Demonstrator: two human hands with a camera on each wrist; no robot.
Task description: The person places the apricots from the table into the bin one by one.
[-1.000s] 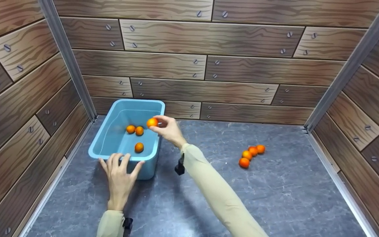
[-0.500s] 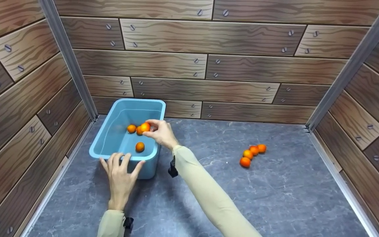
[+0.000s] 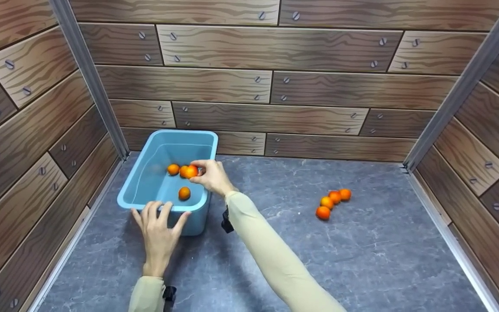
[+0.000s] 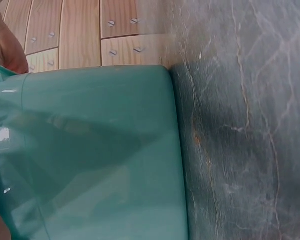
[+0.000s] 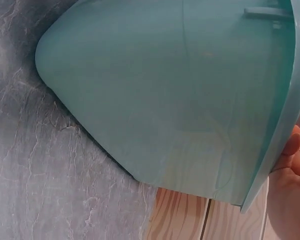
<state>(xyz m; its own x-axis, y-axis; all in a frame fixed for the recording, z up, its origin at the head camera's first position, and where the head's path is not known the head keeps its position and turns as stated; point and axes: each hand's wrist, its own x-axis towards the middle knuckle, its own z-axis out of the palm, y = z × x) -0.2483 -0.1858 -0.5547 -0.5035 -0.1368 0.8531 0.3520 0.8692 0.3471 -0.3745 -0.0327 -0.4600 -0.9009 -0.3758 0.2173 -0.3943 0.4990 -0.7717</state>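
My left hand [image 3: 157, 234] holds the near rim of a blue plastic bin [image 3: 124, 190], its fingertips over the edge and its thumb against the outer wall. Between thumb and fingers, my right hand [image 3: 212, 177] pinches a mandarin [image 3: 191, 172] inside the bin's right rim. In the head view this fruit overlaps another mandarin [image 3: 183, 171]. Two more in the bin are a mandarin [image 3: 173, 169] to the left and a mandarin [image 3: 184, 193] nearer the front. In the right wrist view, the bin wall [image 5: 140, 100] hides the fruit, and part of my right hand [image 5: 295, 175] shows beyond the rim.
A short row of several mandarins [image 3: 327, 202] lies on the grey marbled floor [image 3: 267, 182] to the right. Wood-patterned walls [image 3: 319, 91] stand at the back and both sides, with metal strips [image 3: 453, 86] in the corners.
My right hand has moved left and slightly down into the bin with the mandarin, from over the right rim. My left hand stays at the near rim.
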